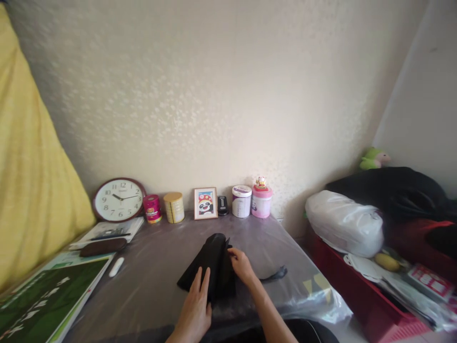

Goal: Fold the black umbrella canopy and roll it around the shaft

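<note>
A black, pleated, sheet-like thing [210,259] lies on the table in front of me; its exact kind does not show. My left hand [197,302] rests against its near left side, the fingers stretched out. At its upper right edge, the fingertips of my right hand [241,264] pinch a fold of the same black material. A dark, narrow, strap-like piece [276,274] lies on the table to the right, partly hidden behind my right forearm. Whether it joins the black thing I cannot tell.
Along the wall stand a clock [119,200], a magenta tin [152,208], a yellow canister [174,208], a framed panda picture [205,204], a white tub [242,202] and a pink tub [262,204]. Books [46,300] and a brown case [103,247] lie left. A red box [342,276] stands right.
</note>
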`<state>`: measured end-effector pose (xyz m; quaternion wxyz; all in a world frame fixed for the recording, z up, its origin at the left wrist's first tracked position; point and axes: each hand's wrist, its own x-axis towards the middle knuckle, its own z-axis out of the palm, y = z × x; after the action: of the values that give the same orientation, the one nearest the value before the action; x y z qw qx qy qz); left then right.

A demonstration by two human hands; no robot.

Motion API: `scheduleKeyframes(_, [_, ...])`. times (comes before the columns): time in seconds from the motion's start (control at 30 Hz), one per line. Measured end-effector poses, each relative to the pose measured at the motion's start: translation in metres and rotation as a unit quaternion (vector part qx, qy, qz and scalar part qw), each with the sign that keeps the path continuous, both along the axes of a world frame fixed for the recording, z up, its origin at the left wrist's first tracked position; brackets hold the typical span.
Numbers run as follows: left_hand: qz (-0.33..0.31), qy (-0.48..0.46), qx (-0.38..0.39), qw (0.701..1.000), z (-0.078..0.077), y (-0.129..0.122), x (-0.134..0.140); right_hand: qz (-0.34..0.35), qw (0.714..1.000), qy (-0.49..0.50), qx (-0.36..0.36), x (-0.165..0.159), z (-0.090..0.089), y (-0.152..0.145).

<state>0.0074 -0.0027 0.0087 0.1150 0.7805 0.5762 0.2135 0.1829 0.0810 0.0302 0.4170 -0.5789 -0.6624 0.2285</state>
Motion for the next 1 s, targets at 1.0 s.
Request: scheduleKeyframes(1.0, [0.011, 0.067, -0.066, 0.996, 0.015, -0.001, 0.005, -0.164, 0.983, -0.070, -0.051, -0.086, -0.011, 0.024])
